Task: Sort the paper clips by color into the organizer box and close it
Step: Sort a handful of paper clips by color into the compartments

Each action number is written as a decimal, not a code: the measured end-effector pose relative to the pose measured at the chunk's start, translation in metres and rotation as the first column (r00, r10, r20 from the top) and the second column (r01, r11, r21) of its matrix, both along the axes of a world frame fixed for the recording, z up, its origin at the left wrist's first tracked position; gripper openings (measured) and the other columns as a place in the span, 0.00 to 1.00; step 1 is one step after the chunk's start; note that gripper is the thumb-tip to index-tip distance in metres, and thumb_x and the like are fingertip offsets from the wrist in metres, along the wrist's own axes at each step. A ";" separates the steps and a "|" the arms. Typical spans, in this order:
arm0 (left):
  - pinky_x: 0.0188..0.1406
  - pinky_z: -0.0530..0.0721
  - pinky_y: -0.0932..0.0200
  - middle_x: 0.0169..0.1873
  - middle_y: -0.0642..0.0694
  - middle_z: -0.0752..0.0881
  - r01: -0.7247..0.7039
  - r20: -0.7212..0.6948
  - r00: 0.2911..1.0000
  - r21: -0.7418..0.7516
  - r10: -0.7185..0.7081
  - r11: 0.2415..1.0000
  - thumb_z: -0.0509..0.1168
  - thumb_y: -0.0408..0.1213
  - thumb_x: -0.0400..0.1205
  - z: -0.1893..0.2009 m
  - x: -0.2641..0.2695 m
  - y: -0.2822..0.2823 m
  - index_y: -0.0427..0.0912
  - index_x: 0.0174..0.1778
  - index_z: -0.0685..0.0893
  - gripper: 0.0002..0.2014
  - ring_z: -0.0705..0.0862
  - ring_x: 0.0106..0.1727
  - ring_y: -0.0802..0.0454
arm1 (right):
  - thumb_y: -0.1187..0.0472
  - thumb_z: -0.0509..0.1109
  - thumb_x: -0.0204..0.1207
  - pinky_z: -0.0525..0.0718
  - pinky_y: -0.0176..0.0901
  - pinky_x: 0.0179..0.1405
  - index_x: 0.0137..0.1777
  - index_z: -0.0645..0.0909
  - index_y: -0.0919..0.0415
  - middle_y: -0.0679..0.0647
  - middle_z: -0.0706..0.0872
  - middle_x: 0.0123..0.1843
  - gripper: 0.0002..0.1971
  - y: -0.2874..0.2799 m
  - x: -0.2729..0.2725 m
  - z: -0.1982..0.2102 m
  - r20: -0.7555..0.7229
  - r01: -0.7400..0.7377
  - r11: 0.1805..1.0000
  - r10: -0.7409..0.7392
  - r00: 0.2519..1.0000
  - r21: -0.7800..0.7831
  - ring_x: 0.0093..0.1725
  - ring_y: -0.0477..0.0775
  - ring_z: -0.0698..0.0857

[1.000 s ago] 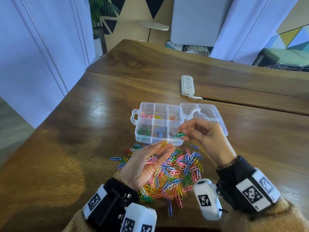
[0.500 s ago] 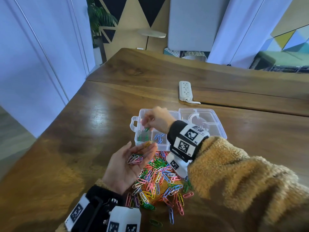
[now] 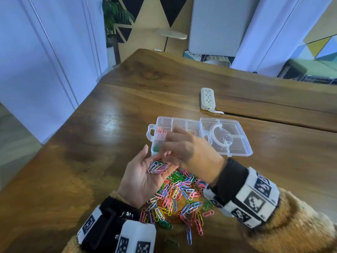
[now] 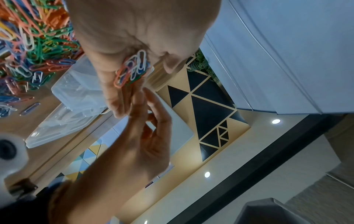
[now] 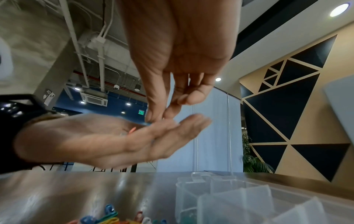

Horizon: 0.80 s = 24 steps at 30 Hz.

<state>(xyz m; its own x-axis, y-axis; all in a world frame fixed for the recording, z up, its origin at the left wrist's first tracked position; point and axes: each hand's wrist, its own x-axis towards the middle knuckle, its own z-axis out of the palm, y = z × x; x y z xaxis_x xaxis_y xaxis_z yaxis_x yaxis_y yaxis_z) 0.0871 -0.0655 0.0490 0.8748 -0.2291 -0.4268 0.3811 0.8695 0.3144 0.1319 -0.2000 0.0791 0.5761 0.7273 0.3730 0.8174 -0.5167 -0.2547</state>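
Note:
My left hand (image 3: pixel 140 176) is held palm up above the table, and a small bunch of mixed-colour paper clips (image 3: pixel 157 167) lies on its straight fingers. My right hand (image 3: pixel 186 148) hovers over that palm, its thumb and forefinger reaching down close together to the bunch (image 4: pixel 132 69); I see no clip between them. The clear organizer box (image 3: pixel 153 137) stands open just beyond both hands, its lid (image 3: pixel 237 143) folded out to the right. Pink clips (image 3: pixel 160 130) and green clips (image 3: pixel 156 147) lie in its left compartments. The loose pile of clips (image 3: pixel 178 194) is spread under my wrists.
A white power strip (image 3: pixel 207 98) with its cord lies behind the box on the wooden table (image 3: pixel 91 152). The table's left edge runs close to a white wall. A seam crosses the tabletop behind the box.
My right hand carried a green clip to the box's left compartments, then drew back over my left palm without it. My left hand stayed palm up, raised a little.

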 end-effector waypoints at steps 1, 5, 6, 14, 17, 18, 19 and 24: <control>0.54 0.84 0.52 0.30 0.35 0.83 -0.014 0.000 1.000 -0.015 0.014 1.000 0.57 0.44 0.80 0.000 0.000 -0.002 0.24 0.31 0.86 0.26 0.84 0.34 0.45 | 0.58 0.69 0.67 0.75 0.40 0.24 0.37 0.83 0.58 0.50 0.80 0.36 0.04 0.000 -0.003 -0.003 0.017 0.028 0.999 -0.028 0.999 -0.024 0.44 0.49 0.71; 0.61 0.65 0.57 0.27 0.38 0.78 -0.052 -0.002 0.999 -0.039 0.051 0.998 0.61 0.42 0.75 0.001 0.000 -0.006 0.26 0.30 0.85 0.19 0.71 0.37 0.50 | 0.54 0.59 0.66 0.66 0.35 0.28 0.39 0.81 0.55 0.47 0.79 0.37 0.10 0.001 -0.008 -0.010 0.048 0.113 0.991 -0.110 0.993 -0.072 0.45 0.49 0.72; 0.56 0.66 0.57 0.26 0.39 0.77 -0.046 0.006 0.999 -0.034 0.046 0.998 0.61 0.42 0.75 0.002 -0.001 -0.007 0.26 0.30 0.85 0.20 0.70 0.36 0.50 | 0.54 0.58 0.65 0.67 0.35 0.28 0.39 0.80 0.55 0.47 0.79 0.37 0.10 0.001 -0.009 -0.010 0.036 0.112 0.991 -0.110 0.993 -0.073 0.45 0.49 0.72; 0.44 0.80 0.54 0.32 0.38 0.79 0.012 0.053 0.999 -0.050 -0.009 0.999 0.58 0.42 0.77 0.007 -0.002 -0.006 0.26 0.40 0.83 0.20 0.77 0.35 0.48 | 0.62 0.69 0.68 0.81 0.54 0.35 0.41 0.81 0.59 0.39 0.75 0.34 0.03 -0.001 -0.012 0.001 -0.241 0.122 0.992 -0.112 0.964 0.030 0.43 0.48 0.73; 0.39 0.90 0.41 0.43 0.28 0.87 0.037 0.065 0.997 -0.034 -0.035 0.999 0.54 0.43 0.83 0.003 0.000 -0.003 0.21 0.49 0.84 0.24 0.90 0.41 0.37 | 0.66 0.72 0.68 0.80 0.51 0.42 0.45 0.83 0.57 0.38 0.75 0.33 0.07 -0.005 -0.009 0.006 -0.294 0.191 0.979 -0.161 0.942 0.077 0.38 0.40 0.72; 0.39 0.88 0.38 0.45 0.26 0.87 0.040 0.061 0.997 -0.031 -0.038 0.999 0.53 0.43 0.85 0.002 0.001 -0.002 0.21 0.52 0.81 0.24 0.90 0.42 0.35 | 0.67 0.72 0.68 0.80 0.44 0.43 0.46 0.83 0.56 0.40 0.79 0.35 0.08 -0.006 -0.008 0.008 -0.300 0.199 0.976 -0.163 0.940 0.093 0.37 0.38 0.74; 0.41 0.87 0.37 0.47 0.24 0.87 0.043 0.056 0.998 -0.030 -0.041 0.999 0.53 0.43 0.86 0.001 0.002 -0.001 0.20 0.55 0.79 0.24 0.90 0.44 0.34 | 0.68 0.72 0.68 0.79 0.34 0.42 0.47 0.84 0.55 0.43 0.82 0.37 0.10 -0.007 -0.008 0.010 -0.305 0.207 0.973 -0.167 0.938 0.103 0.36 0.36 0.76; 0.55 0.81 0.35 0.57 0.21 0.83 0.088 0.078 0.993 -0.048 -0.084 0.995 0.52 0.43 0.85 -0.005 0.000 0.007 0.18 0.51 0.84 0.27 0.86 0.57 0.30 | 0.68 0.74 0.70 0.71 0.19 0.38 0.44 0.87 0.56 0.37 0.81 0.32 0.07 -0.013 0.005 0.018 -0.359 0.298 0.944 -0.232 0.904 0.139 0.34 0.28 0.77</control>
<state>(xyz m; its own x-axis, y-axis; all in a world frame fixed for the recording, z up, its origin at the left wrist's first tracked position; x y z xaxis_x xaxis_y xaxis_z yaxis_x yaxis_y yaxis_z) 0.0874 -0.0582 0.0435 0.8803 -0.3252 -0.3454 0.4322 0.8500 0.3012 0.1369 -0.2132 0.0966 0.8518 0.4665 0.2382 0.5067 -0.6186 -0.6005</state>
